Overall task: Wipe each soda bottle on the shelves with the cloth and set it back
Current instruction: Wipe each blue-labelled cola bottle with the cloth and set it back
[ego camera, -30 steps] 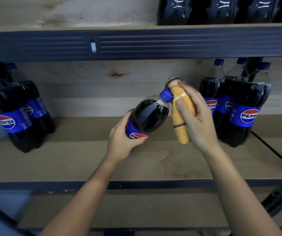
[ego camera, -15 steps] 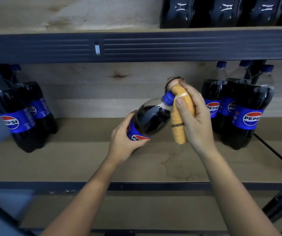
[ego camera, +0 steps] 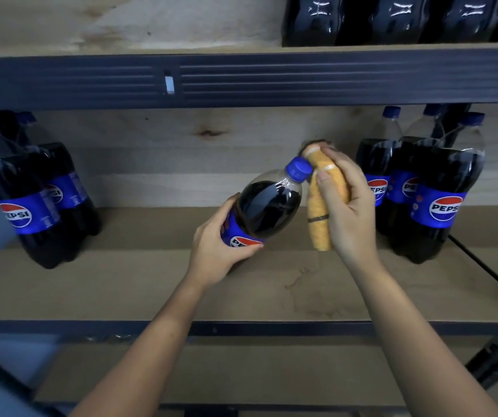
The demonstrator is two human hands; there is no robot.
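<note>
Wooden shelf board in a dark metal rack, Pepsi bottles grouped at left and right, more on the tier above. Over the board: left hand gripping a tilted Pepsi bottle around its label, blue cap touching the rolled yellow cloth (dark band around it) clasped by right hand

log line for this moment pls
step: wiping | left hand: grips tilted soda bottle by label | right hand: holds yellow cloth against blue cap | bottle off shelf
</note>
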